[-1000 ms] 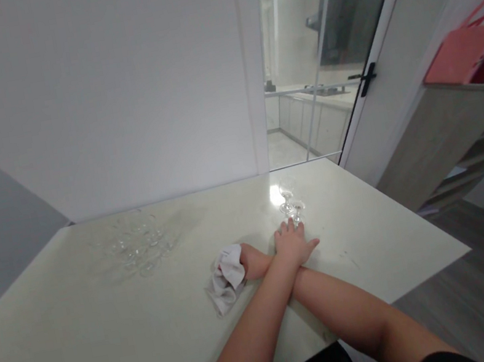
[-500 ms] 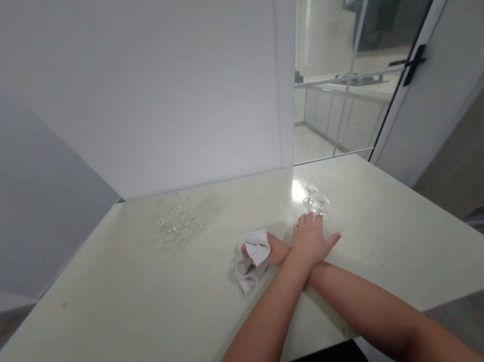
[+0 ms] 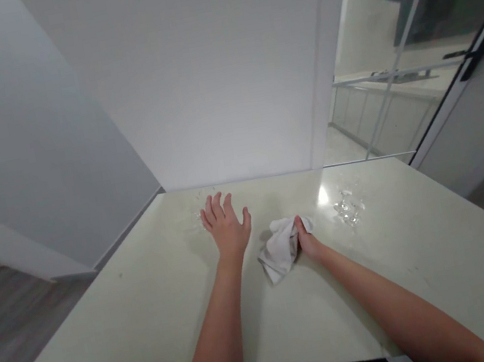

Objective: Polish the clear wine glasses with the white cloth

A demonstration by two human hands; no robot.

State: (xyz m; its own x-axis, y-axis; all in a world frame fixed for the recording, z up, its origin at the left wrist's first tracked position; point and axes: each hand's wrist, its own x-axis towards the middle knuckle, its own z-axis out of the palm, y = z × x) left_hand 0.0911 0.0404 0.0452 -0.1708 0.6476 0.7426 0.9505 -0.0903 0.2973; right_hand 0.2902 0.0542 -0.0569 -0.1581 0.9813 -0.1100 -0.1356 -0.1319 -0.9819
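My left hand (image 3: 225, 226) is stretched out over the pale table (image 3: 109, 329) with fingers spread and nothing in it, just short of a group of clear glasses (image 3: 196, 214) at the far side. My right hand (image 3: 306, 239) is closed on a crumpled white cloth (image 3: 279, 248) that rests on the table between the two hands. Two clear stemmed glasses (image 3: 346, 207) stand to the right of the cloth, near a bright reflection.
A white wall runs behind the table. A glass door with a black handle (image 3: 473, 56) stands at the right, with a kitchen counter behind it. Wood floor (image 3: 9, 322) shows at the left, beyond the table edge.
My arms have uncrossed: the left hand left the stemmed glasses at the right and swung left toward the other glasses. The right hand keeps the cloth. The view has turned left.
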